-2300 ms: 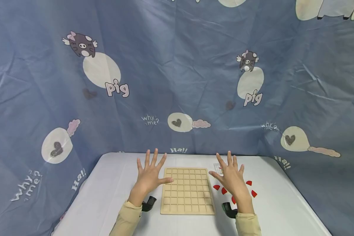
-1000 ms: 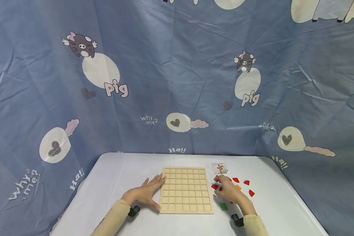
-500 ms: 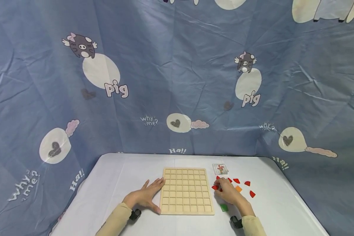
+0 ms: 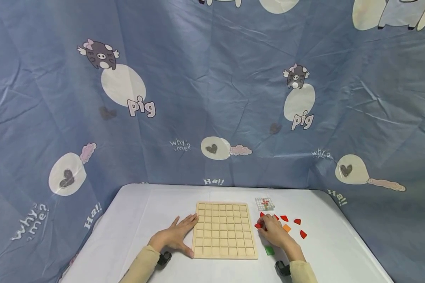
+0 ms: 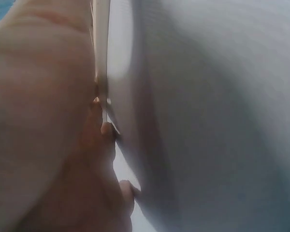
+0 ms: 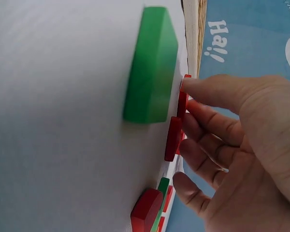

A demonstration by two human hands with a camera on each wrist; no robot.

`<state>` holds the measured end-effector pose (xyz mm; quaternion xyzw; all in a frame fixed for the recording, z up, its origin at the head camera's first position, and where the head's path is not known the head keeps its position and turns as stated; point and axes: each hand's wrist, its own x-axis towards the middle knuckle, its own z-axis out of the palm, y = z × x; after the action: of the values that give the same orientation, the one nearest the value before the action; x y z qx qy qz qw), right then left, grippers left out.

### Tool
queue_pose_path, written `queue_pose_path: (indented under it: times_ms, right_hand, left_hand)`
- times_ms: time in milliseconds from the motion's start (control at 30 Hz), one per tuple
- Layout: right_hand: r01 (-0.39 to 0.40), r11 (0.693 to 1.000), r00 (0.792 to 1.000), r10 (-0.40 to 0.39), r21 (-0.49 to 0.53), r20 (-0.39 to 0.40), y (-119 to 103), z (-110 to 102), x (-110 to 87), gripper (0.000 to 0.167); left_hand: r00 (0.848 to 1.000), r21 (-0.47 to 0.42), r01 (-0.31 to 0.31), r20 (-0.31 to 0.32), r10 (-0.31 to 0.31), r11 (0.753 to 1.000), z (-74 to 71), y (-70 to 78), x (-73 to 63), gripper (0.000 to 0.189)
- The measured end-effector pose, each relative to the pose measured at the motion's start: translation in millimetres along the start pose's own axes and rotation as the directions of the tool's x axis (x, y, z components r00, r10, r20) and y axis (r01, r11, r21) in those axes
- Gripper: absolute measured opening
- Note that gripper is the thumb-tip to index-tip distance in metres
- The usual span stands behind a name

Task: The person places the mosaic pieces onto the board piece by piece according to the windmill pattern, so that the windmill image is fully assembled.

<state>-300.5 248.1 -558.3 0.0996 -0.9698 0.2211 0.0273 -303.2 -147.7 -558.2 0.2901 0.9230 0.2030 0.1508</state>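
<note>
- The person's left hand is resting against the left edge of a pale wooden square-grid board, fingers and thumb spreading, grasping nothing.
- The board is lying flat on a white-covered table, between the two hands.
- The right hand is bending its fingers over small red fan-shaped pieces, thumb tip touching or nearly touching one; from here I can't tell whether it is being gripped.
- A green square block is lying just nearer the person than that hand, and an orange square piece just right of it.
- Beyond, a white gridded card with a red flower picture is lying flat.
</note>
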Motion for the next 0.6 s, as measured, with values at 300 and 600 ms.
queue_pose_path:
  times_ms: [300, 600]
  right_hand:
    - [0.004, 1.0, 1.0, -0.004, -0.019, -0.023, 0.1, -0.8, 0.2, 0.018]
    - [-0.007, 1.0, 1.0, 0.007, -0.02, -0.011, -0.6, -1.6, 0.0, 0.018]
  left_hand:
    - [1.0, 0.013, 0.017, -0.007, -0.017, 1.0, 0.4, 2.1, 0.0, 0.132]
    - [1.0, 0.012, 0.025, -0.013, -0.025, 1.0, 1.9, 2.6, -0.1, 0.133]
